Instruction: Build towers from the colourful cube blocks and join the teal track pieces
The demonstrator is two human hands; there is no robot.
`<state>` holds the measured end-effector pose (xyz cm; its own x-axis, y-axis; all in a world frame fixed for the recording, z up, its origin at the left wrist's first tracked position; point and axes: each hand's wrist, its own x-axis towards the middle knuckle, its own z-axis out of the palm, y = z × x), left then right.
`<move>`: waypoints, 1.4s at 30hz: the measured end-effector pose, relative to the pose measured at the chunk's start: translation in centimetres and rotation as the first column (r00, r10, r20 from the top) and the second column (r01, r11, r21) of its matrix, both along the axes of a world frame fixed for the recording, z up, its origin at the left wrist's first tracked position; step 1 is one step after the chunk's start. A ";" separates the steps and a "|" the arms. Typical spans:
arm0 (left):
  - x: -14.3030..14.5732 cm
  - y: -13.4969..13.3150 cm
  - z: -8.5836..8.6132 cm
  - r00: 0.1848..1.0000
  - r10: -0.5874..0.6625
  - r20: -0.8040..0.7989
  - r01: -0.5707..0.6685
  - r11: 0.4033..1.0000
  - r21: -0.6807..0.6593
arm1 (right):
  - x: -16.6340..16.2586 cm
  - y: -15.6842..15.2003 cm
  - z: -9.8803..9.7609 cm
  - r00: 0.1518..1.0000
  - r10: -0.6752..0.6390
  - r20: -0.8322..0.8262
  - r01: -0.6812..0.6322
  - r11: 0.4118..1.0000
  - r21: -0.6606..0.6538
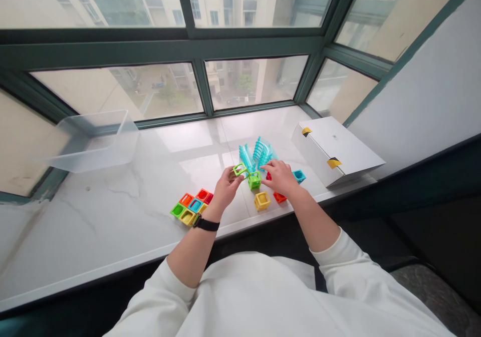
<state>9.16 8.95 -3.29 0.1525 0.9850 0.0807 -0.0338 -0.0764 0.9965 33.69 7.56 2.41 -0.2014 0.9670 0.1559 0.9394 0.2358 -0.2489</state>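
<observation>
My left hand (226, 187), with a black watch on its wrist, pinches a light green square block frame (239, 169). Just right of that frame is a green cube block (254, 181), close to both hands. My right hand (281, 177) hovers over the blocks with thumb and fingers apart; a red block (268, 176) shows partly between them, and I see no clear grip on it. A yellow cube block (262, 201) and an orange-red block (279, 197) lie below, and a blue block (299, 176) sits right of my right hand.
Clear turquoise track pieces (259, 152) lie beyond my hands. Joined coloured blocks (191, 207) rest left of my left wrist, which partly covers them. A translucent bin (93, 146) stands at the left, a white box (336, 149) at the right. Windows border the white sill (124, 227).
</observation>
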 end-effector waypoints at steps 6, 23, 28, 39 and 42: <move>1.8 0.5 0.9 0.982 -0.024 -0.186 0.036 0.997 0.063 | -0.7 0.7 -0.6 0.995 0.023 0.094 -0.016 0.997 -0.080; 3.6 0.6 -0.8 0.967 -0.090 -0.239 0.110 0.991 0.071 | -0.2 1.0 -1.2 0.999 0.015 0.030 -0.013 0.997 -0.070; 3.6 0.8 -1.0 0.967 -0.111 -0.229 0.137 0.986 0.098 | 0.0 1.3 -1.4 0.999 0.028 0.024 -0.026 0.997 -0.069; 3.6 0.9 -1.0 0.959 -0.100 -0.266 0.133 0.985 0.109 | 0.0 1.5 -1.4 1.000 0.026 0.016 -0.025 0.998 -0.060; 3.6 0.9 -0.8 0.950 -0.103 -0.296 0.144 0.982 0.120 | 0.1 1.5 -1.6 0.999 0.036 0.021 -0.034 0.997 -0.063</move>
